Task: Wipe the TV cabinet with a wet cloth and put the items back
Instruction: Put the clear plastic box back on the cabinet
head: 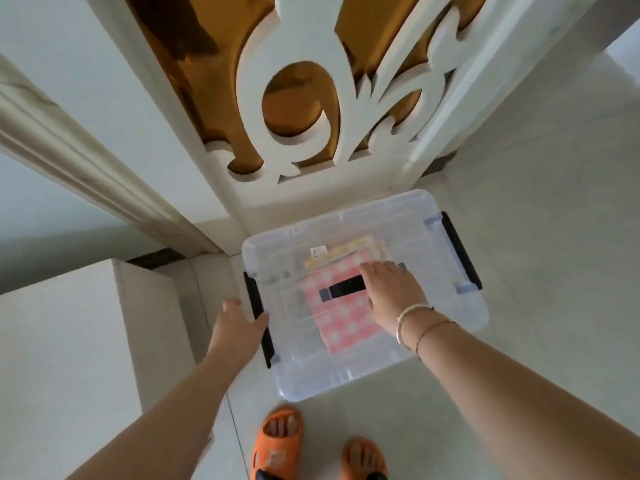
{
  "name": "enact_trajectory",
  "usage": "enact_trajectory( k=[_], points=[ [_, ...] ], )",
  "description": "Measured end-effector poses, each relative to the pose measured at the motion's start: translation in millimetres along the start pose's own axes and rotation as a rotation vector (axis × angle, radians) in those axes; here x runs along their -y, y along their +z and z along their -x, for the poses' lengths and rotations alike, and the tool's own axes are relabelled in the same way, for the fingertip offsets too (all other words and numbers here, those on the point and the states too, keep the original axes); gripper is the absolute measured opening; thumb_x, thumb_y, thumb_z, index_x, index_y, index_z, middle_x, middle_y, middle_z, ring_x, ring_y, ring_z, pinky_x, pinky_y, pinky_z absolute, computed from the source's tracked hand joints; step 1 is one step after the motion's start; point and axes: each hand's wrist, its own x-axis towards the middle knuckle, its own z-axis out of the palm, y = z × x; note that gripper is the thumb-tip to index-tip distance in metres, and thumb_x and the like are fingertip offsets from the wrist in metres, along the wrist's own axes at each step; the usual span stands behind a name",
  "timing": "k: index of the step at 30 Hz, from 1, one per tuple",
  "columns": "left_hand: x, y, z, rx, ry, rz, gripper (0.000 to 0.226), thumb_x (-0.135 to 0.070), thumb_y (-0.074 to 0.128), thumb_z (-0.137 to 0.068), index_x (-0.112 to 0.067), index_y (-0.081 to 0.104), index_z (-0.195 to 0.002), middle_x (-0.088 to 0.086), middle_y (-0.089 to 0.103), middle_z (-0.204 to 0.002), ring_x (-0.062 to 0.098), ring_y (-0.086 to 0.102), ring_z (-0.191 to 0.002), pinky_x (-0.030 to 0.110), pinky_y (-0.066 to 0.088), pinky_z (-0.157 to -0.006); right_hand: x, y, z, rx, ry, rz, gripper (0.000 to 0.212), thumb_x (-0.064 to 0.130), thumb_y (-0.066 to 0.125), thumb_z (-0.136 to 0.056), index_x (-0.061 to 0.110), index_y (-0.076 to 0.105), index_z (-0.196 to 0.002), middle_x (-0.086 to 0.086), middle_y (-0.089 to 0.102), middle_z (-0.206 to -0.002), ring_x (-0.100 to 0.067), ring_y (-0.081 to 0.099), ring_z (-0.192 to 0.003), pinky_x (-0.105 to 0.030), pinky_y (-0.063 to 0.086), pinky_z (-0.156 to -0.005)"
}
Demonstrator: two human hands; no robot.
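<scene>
Left hand [239, 320] meets the latch [258, 306] at nine o'clock on the clear box [311, 386], grip unclear; right hand [391, 289] lies flat, fingers spread, on the lid [381, 220]. A one-sided lift could tip it.

L hand [239, 320], R hand [391, 289] outstretched

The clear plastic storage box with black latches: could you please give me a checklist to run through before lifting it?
1. Clear plastic storage box, lid seated flat: ok.
2. Left hand gripping the left black latch: touching it, grip cannot tell.
3. Right black latch held: not ok, no hand there.
4. Right hand gripping: not ok, flat on the lid beside the black centre handle.
5. Orange slippers clear of the box: ok.
</scene>
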Motion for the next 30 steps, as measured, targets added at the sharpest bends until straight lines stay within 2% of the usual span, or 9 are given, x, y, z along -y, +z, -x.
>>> enact_trajectory(
  k=[1, 3, 6, 11, 16, 22, 24, 26, 30],
  points=[
    [3.9, 7.4, -8.7, 0.016, -0.009, 0.008, 0.057, -0.027, 0.055, -0.094, -0.004, 0.03, -0.14, 0.008, 0.055, -0.12, 0.022, 0.06, -0.096, 0.023, 0.045, -0.074, -2.7, 10.4, -9.3, 0.002, 0.0, 0.033, 0.05, 0.007, 0.058, -0.086, 0.013, 0.038, -0.131, -0.005, 0.053, -0.119, -0.023, 0.051, -0.111, -0.033, 0.044, -0.092],
    [11.2, 20.2, -22.9, 0.049, 0.006, 0.011, 0.045, -0.028, 0.053, -0.094, -0.005, 0.038, -0.13, -0.003, 0.056, -0.092, 0.009, 0.056, -0.068, 0.016, 0.042, -0.054, -3.9, 26.1, -24.9, -0.011, -0.021, 0.095, 0.048, 0.006, 0.059, -0.083, 0.012, 0.04, -0.126, -0.006, 0.05, -0.116, -0.024, 0.05, -0.107, -0.033, 0.044, -0.089],
    [17.7, 33.1, -39.1, 0.044, 0.016, 0.029, 0.032, -0.026, 0.053, -0.094, -0.005, 0.041, -0.116, 0.001, 0.055, -0.084, 0.011, 0.056, -0.065, 0.019, 0.04, -0.047, -0.7, 34.7, -41.1, -0.008, -0.052, 0.146, 0.045, 0.001, 0.056, -0.081, 0.012, 0.041, -0.122, -0.007, 0.048, -0.116, -0.025, 0.046, -0.107, -0.033, 0.041, -0.086],
    [7.5, 37.7, -34.7, 0.014, 0.019, 0.04, 0.019, -0.019, 0.048, -0.097, -0.007, 0.035, -0.102, 0.005, 0.051, -0.08, 0.014, 0.053, -0.063, 0.023, 0.041, -0.048, 1.1, 24.6, -40.4, 0.02, -0.1, 0.186, 0.056, -0.004, 0.062, -0.074, 0.015, 0.042, -0.122, -0.007, 0.048, -0.115, -0.025, 0.048, -0.104, -0.031, 0.036, -0.075],
    [-11.5, 7.5, 2.2, -0.023, 0.069, -0.048, 0.019, -0.022, 0.046, -0.096, -0.007, 0.036, -0.102, 0.006, 0.052, -0.08, 0.019, 0.056, -0.065, 0.031, 0.047, -0.052, -0.9, -4.6, -0.6, 0.011, -0.137, 0.14, 0.058, -0.007, 0.055, -0.075, 0.021, 0.039, -0.123, -0.007, 0.044, -0.114, -0.026, 0.048, -0.099, -0.032, 0.032, -0.071],
    [-33.0, -79.6, 78.9, -0.042, 0.084, -0.077, 0.023, -0.026, 0.048, -0.095, -0.01, 0.037, -0.105, 0.004, 0.052, -0.08, 0.017, 0.055, -0.064, 0.031, 0.046, -0.053, 24.3, -94.6, 65.9, -0.009, -0.173, 0.103, 0.056, 0.004, 0.053, -0.087, 0.029, 0.033, -0.133, -0.004, 0.045, -0.12, -0.024, 0.048, -0.105, -0.033, 0.039, -0.081],
    [-32.2, -114.9, 110.7, -0.069, 0.103, -0.063, 0.033, -0.03, 0.048, -0.093, -0.012, 0.036, -0.119, 0.005, 0.058, -0.091, 0.022, 0.061, -0.075, 0.038, 0.054, -0.066, 43.2, -131.2, 90.1, -0.009, -0.197, 0.101, 0.056, 0.008, 0.052, -0.09, 0.032, 0.031, -0.136, -0.002, 0.044, -0.122, -0.022, 0.049, -0.106, -0.032, 0.04, -0.084],
    [-26.9, -151.1, 140.2, -0.109, 0.111, -0.078, 0.041, -0.03, 0.048, -0.092, -0.015, 0.032, -0.127, 0.007, 0.061, -0.103, 0.029, 0.063, -0.086, 0.04, 0.054, -0.077, 68.2, -164.8, 113.7, -0.015, -0.241, 0.076, 0.051, 0.013, 0.048, -0.094, 0.032, 0.03, -0.138, -0.001, 0.045, -0.123, -0.021, 0.049, -0.107, -0.031, 0.043, -0.087],
    [4.2, -224.6, 182.4, -0.206, 0.136, -0.032, 0.046, -0.018, 0.048, -0.09, -0.016, 0.025, -0.129, 0.011, 0.056, -0.096, 0.034, 0.056, -0.083, 0.041, 0.049, -0.075, 136.6, -215.8, 144.7, -0.021, -0.355, 0.041, 0.047, 0.022, 0.047, -0.096, 0.035, 0.029, -0.138, -0.001, 0.043, -0.125, -0.021, 0.052, -0.106, -0.032, 0.05, -0.081]
  ],
)
